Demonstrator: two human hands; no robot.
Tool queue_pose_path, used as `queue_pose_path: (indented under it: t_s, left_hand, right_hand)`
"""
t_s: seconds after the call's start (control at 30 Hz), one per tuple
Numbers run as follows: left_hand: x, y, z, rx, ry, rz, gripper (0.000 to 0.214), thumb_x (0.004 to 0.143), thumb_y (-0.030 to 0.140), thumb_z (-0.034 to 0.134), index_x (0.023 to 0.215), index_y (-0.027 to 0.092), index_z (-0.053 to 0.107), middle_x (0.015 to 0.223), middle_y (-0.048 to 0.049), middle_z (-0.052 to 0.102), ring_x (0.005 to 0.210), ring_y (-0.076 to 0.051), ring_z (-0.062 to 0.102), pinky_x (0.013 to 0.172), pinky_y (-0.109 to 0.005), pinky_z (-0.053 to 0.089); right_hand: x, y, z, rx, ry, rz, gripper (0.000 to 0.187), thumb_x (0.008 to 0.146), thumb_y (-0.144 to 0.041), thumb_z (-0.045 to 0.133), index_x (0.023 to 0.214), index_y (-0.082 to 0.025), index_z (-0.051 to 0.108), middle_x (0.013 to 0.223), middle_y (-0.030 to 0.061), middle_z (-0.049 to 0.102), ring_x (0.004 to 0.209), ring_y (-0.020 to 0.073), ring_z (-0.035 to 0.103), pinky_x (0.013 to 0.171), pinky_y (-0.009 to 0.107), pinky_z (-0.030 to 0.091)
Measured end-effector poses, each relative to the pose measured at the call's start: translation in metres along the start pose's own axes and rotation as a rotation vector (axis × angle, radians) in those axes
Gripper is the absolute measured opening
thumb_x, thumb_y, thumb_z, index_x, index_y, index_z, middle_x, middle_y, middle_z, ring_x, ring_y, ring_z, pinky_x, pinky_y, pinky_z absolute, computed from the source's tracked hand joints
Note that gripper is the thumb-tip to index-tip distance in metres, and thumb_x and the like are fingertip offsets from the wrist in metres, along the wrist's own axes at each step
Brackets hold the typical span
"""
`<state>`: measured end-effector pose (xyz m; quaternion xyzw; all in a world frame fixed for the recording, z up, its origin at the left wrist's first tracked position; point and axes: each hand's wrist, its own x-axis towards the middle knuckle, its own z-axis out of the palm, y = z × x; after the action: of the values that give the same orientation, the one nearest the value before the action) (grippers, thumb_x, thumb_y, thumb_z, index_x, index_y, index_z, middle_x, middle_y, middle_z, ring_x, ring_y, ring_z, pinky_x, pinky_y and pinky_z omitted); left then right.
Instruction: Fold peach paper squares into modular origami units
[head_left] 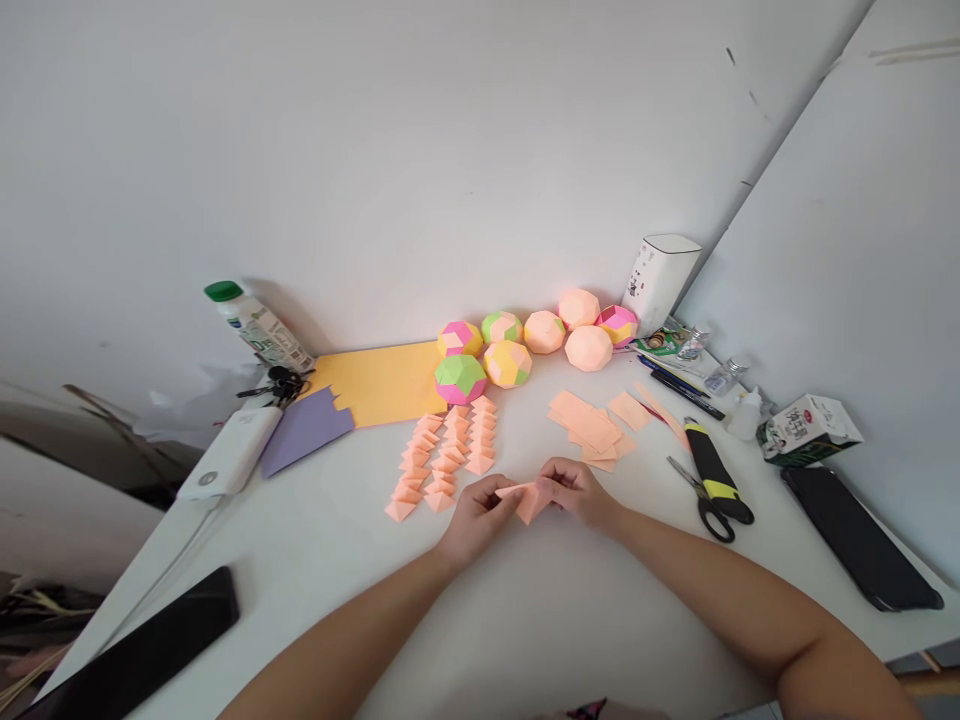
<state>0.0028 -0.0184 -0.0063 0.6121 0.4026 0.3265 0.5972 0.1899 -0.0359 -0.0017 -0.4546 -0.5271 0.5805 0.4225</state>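
Between my two hands is a small folded piece of peach paper (529, 502), coming to a point at its lower edge. My left hand (480, 512) pinches its left side, and my right hand (576, 490) grips the right side, with fingers partly covering it. Rows of folded peach paper units (442, 462) lie just left of and beyond my left hand. Past my right hand is a loose pile of flat peach paper rectangles (589, 422). Several faceted paper balls (507, 364) in peach, yellow, green and pink sit together near the wall.
Scissors (705, 498) and a black-yellow cutter (712, 470) lie right of my right forearm, near pens (679, 385), a carton (810, 430) and a black phone (859, 535). Yellow (382, 385) and purple sheets (304, 430), a bottle (259, 325), a white power bank (232, 450) and a dark device (150, 640) are left.
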Motion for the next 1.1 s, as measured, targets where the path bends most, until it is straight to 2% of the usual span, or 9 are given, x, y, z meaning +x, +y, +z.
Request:
queue_pose_path:
  t_s: [0.07,0.2,0.37,0.53,0.93,1.1]
  left_hand:
    - [0.0005,-0.0004,0.0002,-0.011,-0.014,-0.002,0.033,0.081,0.045,0.056,0.067,0.015,0.058,0.059,0.0017,0.052,0.054,-0.009,0.044,0.050,-0.021,0.035]
    - [0.0014,-0.0015,0.0009,0.021,-0.029,0.011,0.031,0.079,0.044,0.058,0.072,0.015,0.062,0.061,0.0009,0.053,0.056,-0.010,0.045,0.050,-0.021,0.035]
    - [0.0017,-0.0031,0.0014,0.030,-0.011,0.042,0.031,0.080,0.045,0.057,0.077,0.015,0.065,0.067,-0.0012,0.058,0.060,-0.012,0.050,0.054,-0.022,0.039]
    - [0.0026,-0.0057,0.0021,-0.023,0.051,0.052,0.028,0.079,0.042,0.060,0.073,0.015,0.061,0.063,0.0011,0.053,0.056,-0.009,0.046,0.051,-0.021,0.037]
    - [0.0035,-0.0046,0.0018,-0.077,0.051,-0.018,0.033,0.078,0.045,0.059,0.066,0.016,0.054,0.045,0.0064,0.042,0.042,-0.007,0.035,0.044,-0.020,0.025]
    - [0.0029,-0.0039,0.0014,-0.035,0.045,-0.033,0.040,0.078,0.048,0.059,0.058,0.017,0.046,0.044,0.0064,0.043,0.041,-0.006,0.034,0.043,-0.019,0.024]
  right_hand:
    - [-0.0015,-0.0009,0.0015,-0.056,-0.019,-0.036,0.024,0.081,-0.039,0.058,0.074,-0.017,0.056,0.062,-0.0027,0.050,0.055,0.0098,0.045,0.052,0.023,0.039]
    - [-0.0027,0.0006,0.0043,-0.151,-0.043,-0.115,0.021,0.080,-0.036,0.060,0.086,-0.017,0.062,0.073,0.0014,0.059,0.062,0.0122,0.052,0.057,0.025,0.044]
    - [-0.0018,0.0032,0.0041,-0.139,-0.035,-0.095,0.026,0.080,-0.039,0.059,0.086,-0.016,0.069,0.073,0.0033,0.065,0.066,0.0159,0.060,0.060,0.029,0.051]
    - [-0.0018,0.0049,0.0033,-0.099,-0.029,-0.068,0.026,0.080,-0.039,0.060,0.085,-0.016,0.069,0.068,0.0020,0.064,0.058,0.0145,0.060,0.055,0.028,0.052]
    - [-0.0019,0.0006,0.0022,-0.122,-0.040,-0.055,0.026,0.081,-0.041,0.058,0.078,-0.016,0.066,0.060,-0.0001,0.059,0.050,0.0123,0.056,0.050,0.025,0.047]
    - [-0.0020,0.0030,0.0032,-0.170,-0.054,-0.071,0.025,0.082,-0.039,0.059,0.086,-0.016,0.066,0.065,0.0003,0.059,0.056,0.0127,0.056,0.053,0.026,0.048]
